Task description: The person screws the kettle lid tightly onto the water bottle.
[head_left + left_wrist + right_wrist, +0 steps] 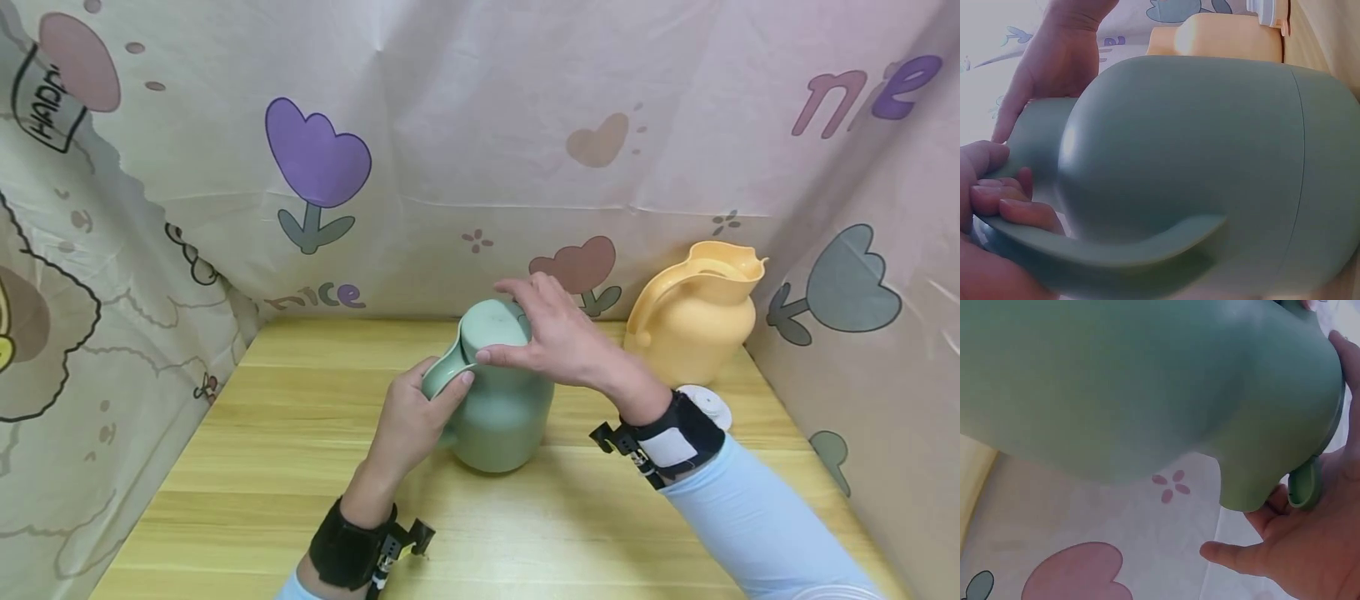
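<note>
A green thermos jug (504, 417) stands upright on the wooden table, its handle toward the left. My left hand (416, 410) grips the handle (1116, 253) near its top, fingers wrapped around it and thumb lying along it. Over the jug's round green lid (491, 327) is my right hand (558, 333), its thumb at the near edge and its fingers across the far side by the spout. In the right wrist view the spout (1242, 487) sits beside the lid's small flap (1305, 483), with fingers behind them and one finger sticking out straight.
A yellow pitcher (697, 321) with a wavy rim stands at the table's back right. Beside its base lies a white round disc (707, 407), partly behind the right wrist. A printed cloth (450, 167) hangs along the back and sides of the table (285, 467).
</note>
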`<move>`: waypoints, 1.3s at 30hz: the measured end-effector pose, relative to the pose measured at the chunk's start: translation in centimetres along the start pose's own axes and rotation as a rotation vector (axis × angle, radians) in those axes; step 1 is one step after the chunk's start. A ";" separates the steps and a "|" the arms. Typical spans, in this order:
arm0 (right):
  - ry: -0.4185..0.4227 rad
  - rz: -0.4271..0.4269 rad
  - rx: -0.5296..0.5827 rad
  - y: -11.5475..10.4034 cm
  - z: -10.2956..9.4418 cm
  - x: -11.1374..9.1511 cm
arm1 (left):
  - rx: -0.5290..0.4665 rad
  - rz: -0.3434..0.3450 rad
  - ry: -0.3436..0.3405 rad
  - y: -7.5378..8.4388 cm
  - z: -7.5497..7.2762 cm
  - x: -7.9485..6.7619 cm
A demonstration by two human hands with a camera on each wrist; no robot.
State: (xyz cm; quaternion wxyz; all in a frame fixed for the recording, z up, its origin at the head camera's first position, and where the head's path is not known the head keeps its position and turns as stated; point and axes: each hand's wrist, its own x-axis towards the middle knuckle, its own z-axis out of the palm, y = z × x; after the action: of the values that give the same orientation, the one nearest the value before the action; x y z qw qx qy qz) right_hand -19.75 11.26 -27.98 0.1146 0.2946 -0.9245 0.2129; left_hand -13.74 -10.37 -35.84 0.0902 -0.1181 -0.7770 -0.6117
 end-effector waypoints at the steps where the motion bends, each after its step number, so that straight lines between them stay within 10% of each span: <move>1: 0.007 -0.001 -0.010 0.0 0.1 -0.1 | -0.001 -0.001 0.000 0.0 0.0 0.0; 13: -0.108 -0.116 0.091 -0.2 -1.7 -0.4 | -0.034 -0.006 -0.002 0.0 0.1 0.0; 28: 0.002 -0.022 0.002 -0.4 -0.1 -0.3 | -0.012 0.012 -0.004 -0.2 0.0 -0.1; 39: -0.098 -0.083 0.100 -0.4 -1.3 -0.6 | -0.032 0.009 -0.008 -0.1 0.0 0.0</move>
State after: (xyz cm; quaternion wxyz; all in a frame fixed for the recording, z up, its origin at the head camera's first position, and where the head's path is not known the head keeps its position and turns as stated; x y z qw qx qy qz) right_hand -18.92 11.84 -26.85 0.0628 0.3482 -0.9042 0.2393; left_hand -13.75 -10.39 -35.94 0.0880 -0.1256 -0.7668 -0.6233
